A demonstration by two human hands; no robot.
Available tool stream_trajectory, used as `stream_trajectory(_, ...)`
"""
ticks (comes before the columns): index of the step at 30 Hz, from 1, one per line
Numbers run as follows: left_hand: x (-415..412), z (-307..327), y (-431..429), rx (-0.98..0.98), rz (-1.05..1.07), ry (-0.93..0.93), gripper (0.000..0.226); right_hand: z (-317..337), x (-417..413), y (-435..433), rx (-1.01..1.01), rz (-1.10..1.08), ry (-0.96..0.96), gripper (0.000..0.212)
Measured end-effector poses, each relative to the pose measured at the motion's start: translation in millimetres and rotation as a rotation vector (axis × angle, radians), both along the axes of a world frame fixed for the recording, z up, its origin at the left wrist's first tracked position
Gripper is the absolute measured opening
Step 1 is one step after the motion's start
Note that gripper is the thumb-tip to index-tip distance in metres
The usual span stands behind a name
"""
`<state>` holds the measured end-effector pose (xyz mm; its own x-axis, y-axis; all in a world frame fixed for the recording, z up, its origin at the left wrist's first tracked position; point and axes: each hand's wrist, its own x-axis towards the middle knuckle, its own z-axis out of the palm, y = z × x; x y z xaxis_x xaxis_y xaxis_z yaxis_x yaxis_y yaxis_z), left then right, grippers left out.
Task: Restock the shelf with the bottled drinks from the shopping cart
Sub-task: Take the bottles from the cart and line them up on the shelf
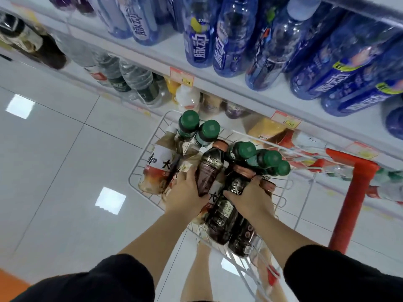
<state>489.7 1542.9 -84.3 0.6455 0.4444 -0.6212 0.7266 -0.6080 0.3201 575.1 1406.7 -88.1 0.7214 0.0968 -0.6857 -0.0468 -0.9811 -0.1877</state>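
- My left hand is down in the load, fingers curled round a brown-capped dark bottle that leans among its neighbours.
- My right hand grips a second dark bottle, thumb across the label and fingers hooked over the far side. I cannot tell whether they also catch the bottle behind it.
- Both bottles are inside the wire shopping cart, and I judge neither has been lifted clear yet.
- The green-capped bottles crowd right against them. If I pull up at an angle, I could drag one along or tip it over.
- The pale-labelled bottle lies on its side just beside my left fingers. A lift there might set it rolling against the wire.
- With one bottle in each hand I have no hand free, so a smooth, wet or slick label could slide through my grip.
- Farther off, the shelf is thick with blue bottles standing close to its front lip. Pushing stock in carelessly could nudge one over the edge and onto the cart.
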Motion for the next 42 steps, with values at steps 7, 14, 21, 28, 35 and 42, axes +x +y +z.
stream_trajectory(7,-0.8,19.7,7.6,-0.405,0.307,0.049,0.041,7.4,-5.1,-5.2,0.252,-0.16,-0.007,0.066)
stream_trajectory(14,-18.2,92.5,-5.1,-0.816,0.456,-0.043,0.054,89.6,0.0,-50.5,0.671,-0.136,-0.038,0.072)
stream_trajectory(21,25.7,208.0,-24.8,-0.943,0.318,-0.175,0.075,222.9,46.8,-93.4,0.932,-0.179,-0.174,0.063)
stream_trajectory(28,91.5,342.7,-85.7,-1.03,0.064,-0.458,0.024,363.1,94.6,-162.7,1.216,-0.331,-0.37,0.07)
stream_trajectory(35,157.7,446.9,-171.5,-1.086,-0.297,-0.609,0.043,459.7,130.4,-262.3,1.401,-0.583,-0.483,0.044)
stream_trajectory(42,239.9,510.5,-271.7,-1.254,-0.339,-0.407,0.034,523.3,177.8,-359.3,1.429,-0.734,-0.583,0.059)
